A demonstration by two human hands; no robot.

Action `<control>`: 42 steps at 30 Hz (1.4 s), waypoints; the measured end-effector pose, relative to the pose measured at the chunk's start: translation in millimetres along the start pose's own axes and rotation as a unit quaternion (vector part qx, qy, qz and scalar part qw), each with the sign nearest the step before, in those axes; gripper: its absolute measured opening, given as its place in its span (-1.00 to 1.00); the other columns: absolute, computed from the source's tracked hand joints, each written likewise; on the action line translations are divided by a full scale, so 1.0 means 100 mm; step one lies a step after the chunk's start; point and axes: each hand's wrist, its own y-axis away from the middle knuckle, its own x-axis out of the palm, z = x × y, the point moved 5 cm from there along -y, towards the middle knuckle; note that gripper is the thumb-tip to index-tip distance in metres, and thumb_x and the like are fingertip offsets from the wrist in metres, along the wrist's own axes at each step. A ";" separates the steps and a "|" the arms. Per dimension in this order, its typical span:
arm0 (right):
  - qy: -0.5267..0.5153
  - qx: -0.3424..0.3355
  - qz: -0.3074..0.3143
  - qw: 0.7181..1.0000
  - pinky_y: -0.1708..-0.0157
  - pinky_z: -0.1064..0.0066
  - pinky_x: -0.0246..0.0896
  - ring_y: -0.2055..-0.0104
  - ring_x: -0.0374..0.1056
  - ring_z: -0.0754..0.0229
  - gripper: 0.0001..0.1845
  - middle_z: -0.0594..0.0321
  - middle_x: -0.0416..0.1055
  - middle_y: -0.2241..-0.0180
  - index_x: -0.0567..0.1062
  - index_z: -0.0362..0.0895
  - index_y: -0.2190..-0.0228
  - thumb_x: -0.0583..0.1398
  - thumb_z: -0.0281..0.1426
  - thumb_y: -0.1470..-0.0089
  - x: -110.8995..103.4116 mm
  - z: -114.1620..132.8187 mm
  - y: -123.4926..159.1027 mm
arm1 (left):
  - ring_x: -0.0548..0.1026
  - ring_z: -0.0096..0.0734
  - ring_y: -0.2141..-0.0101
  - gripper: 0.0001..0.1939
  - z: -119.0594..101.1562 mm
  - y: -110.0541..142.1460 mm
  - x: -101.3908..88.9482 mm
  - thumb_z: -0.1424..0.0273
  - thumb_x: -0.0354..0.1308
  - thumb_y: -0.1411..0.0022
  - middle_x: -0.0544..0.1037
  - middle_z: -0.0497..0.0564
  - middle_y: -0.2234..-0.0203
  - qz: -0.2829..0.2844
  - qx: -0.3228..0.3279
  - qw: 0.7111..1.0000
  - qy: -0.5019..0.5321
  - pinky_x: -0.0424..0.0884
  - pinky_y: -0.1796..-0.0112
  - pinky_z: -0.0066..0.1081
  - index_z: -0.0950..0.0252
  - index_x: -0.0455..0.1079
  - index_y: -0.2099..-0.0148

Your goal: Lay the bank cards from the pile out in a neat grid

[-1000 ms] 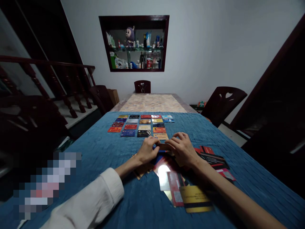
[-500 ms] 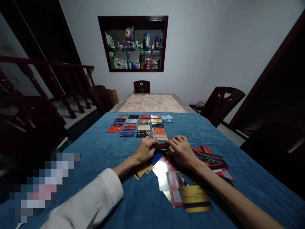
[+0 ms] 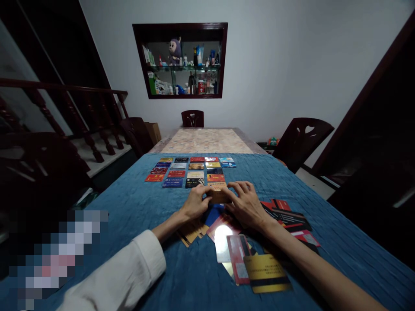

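Observation:
A brown card (image 3: 219, 198) is held raised off the cloth, tilted up on its long edge. My left hand (image 3: 196, 203) pinches its left end between thumb and fingers. At its right end, my right hand (image 3: 245, 204) grips it with thumb and forefinger, the other fingers arched. Just beyond, cards lie face up in columns, among them a blue card (image 3: 173, 183), a black card (image 3: 193, 182) and an orange card (image 3: 215, 178). Under and near my hands are loose cards, including a gold card (image 3: 268, 272), a red-and-grey card (image 3: 238, 261) and a blue card (image 3: 214, 212).
A blue cloth (image 3: 123, 216) covers the near part of the table. Dark and red cards (image 3: 290, 217) lie in an overlapping heap right of my right forearm. Wooden chairs (image 3: 301, 140) stand around the table. A shelf niche (image 3: 184, 68) is set in the far wall.
The brown card has tipped so that more of its face shows. The fingers of my right hand have lifted and spread slightly. The cards on the table have stayed put.

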 end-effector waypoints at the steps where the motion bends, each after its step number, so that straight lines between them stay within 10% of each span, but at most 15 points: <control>1: 0.005 0.000 -0.002 1.000 0.02 0.13 -0.02 0.02 0.17 -0.02 -0.61 0.03 0.39 0.04 0.41 -0.12 0.00 0.23 -0.34 -0.12 0.00 0.00 0.00 | 0.49 -0.38 0.26 -0.73 0.00 0.00 0.00 0.69 0.18 -0.05 0.54 -0.04 0.34 0.000 0.001 1.000 0.001 0.42 0.16 -0.37 0.28 0.51 0.23; 24: 0.024 -0.014 0.000 1.000 0.00 0.15 -0.01 -0.02 0.16 -0.04 -0.60 0.00 0.40 0.06 0.41 -0.17 -0.02 0.19 -0.36 -0.14 0.10 -0.21 -0.24 | 0.31 0.00 -0.05 -0.53 -0.15 -0.08 -0.20 0.42 0.20 -0.18 0.44 0.20 -0.02 0.021 0.109 0.961 -0.253 0.28 -0.05 -0.05 0.34 0.26 -0.13; 42: -0.002 -0.003 0.130 0.992 0.10 0.15 0.05 -0.01 0.13 -0.10 -0.56 -0.07 0.36 0.00 0.40 -0.16 -0.02 0.21 -0.31 -0.09 0.63 -0.43 -0.90 | 0.29 0.07 -0.06 -0.54 0.28 -0.65 -0.48 0.40 0.20 -0.17 0.40 0.28 -0.02 0.075 0.109 0.929 -0.347 0.24 0.00 -0.03 0.34 0.30 -0.12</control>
